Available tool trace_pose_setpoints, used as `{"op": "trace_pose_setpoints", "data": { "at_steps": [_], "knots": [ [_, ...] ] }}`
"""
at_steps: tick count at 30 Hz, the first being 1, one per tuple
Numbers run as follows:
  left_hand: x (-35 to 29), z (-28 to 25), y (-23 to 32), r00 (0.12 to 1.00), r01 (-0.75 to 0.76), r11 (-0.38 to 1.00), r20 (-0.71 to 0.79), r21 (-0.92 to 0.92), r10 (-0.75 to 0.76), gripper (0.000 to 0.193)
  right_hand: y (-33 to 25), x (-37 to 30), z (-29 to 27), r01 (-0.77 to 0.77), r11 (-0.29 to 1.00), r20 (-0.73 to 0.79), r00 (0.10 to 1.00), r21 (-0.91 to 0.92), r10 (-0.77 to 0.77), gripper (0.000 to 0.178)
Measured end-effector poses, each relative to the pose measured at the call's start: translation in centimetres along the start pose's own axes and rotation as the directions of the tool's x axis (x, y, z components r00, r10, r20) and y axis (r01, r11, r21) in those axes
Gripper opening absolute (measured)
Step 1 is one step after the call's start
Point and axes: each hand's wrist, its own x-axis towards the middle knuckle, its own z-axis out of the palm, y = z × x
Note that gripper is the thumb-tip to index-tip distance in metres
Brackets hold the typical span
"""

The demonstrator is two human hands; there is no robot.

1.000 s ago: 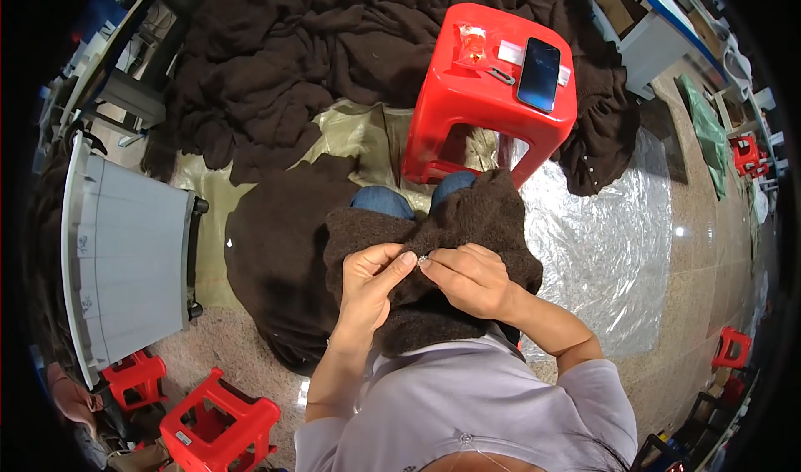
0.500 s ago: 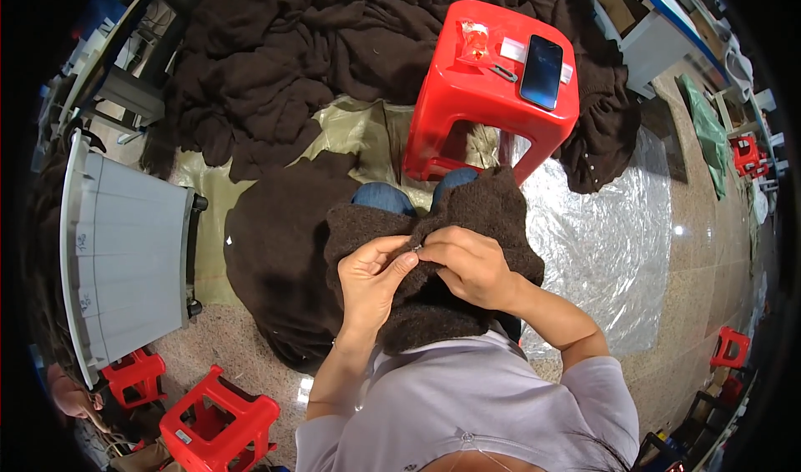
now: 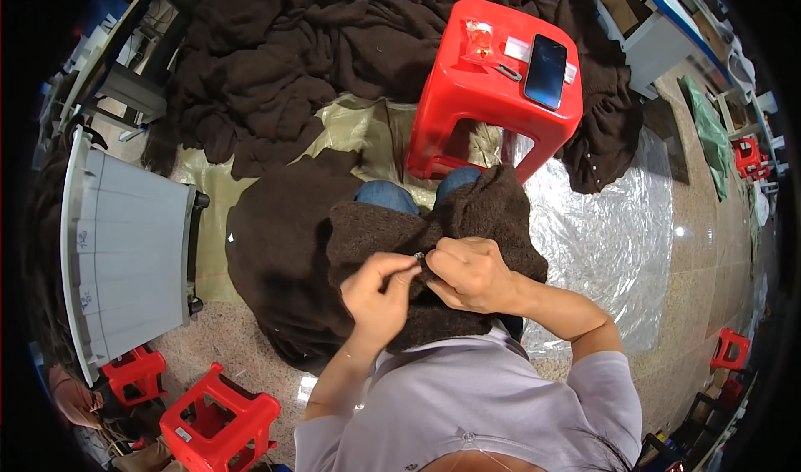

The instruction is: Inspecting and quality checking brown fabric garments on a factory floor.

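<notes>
Dark brown knitted fabric (image 3: 501,213) lies bunched across my lap, over my jeans. My left hand (image 3: 380,301) has thumb and forefinger pinched at a small shiny piece (image 3: 419,256), perhaps a button, at the fabric's edge. Right beside it, my right hand (image 3: 471,276) is closed, fingers curled round a fold of the same fabric. The fingertips of both hands nearly meet at the shiny piece, which is too small to make out exactly. A rounded brown heap (image 3: 288,247) of cloth rests beside my left knee.
Ahead stands a red plastic stool (image 3: 496,88) with a phone (image 3: 546,72), a small snipper-like tool (image 3: 507,72) and a clear packet (image 3: 479,40). Piled brown cloth (image 3: 334,38) lies beyond. A grey wheeled bin (image 3: 129,247) is left; another red stool (image 3: 219,422) lower left; plastic sheet (image 3: 601,247) right.
Both hands have shifted slightly lower, still together at the fabric. The right fingers have curled in more tightly, and the left hand has turned, showing more of its back.
</notes>
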Motion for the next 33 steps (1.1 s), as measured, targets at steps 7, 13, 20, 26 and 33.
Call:
{"op": "trace_pose_setpoints", "data": {
  "at_steps": [7,13,20,26,33],
  "knots": [
    [-0.6,1.6,-0.3,0.991,0.12,0.982,-0.041,-0.148,-0.128,0.005,-0.3,-0.8,2.9,-0.157,0.988,-0.333,0.932,-0.011,0.144,0.034],
    [0.9,0.8,-1.4,0.845,0.483,0.505,0.231,-0.715,-0.482,0.016,0.6,-1.7,3.7,-0.044,0.993,-0.343,0.939,-0.113,0.003,0.038],
    [2.2,-2.0,-2.5,0.828,0.561,0.65,0.365,-0.512,-0.427,0.022,1.2,-2.0,2.2,-0.16,0.986,-0.178,0.97,0.035,0.164,0.044],
    [2.8,-4.8,-2.5,0.899,0.433,0.766,0.171,-0.475,-0.402,0.024,3.6,-3.1,-4.4,-0.566,0.822,0.031,0.822,-0.059,0.569,0.07],
    [1.7,-1.4,1.7,0.867,0.299,0.877,0.491,-0.376,-0.085,0.019,3.1,-3.8,-1.6,-0.334,0.94,0.238,0.91,-0.068,0.341,0.106]
  ]
}}
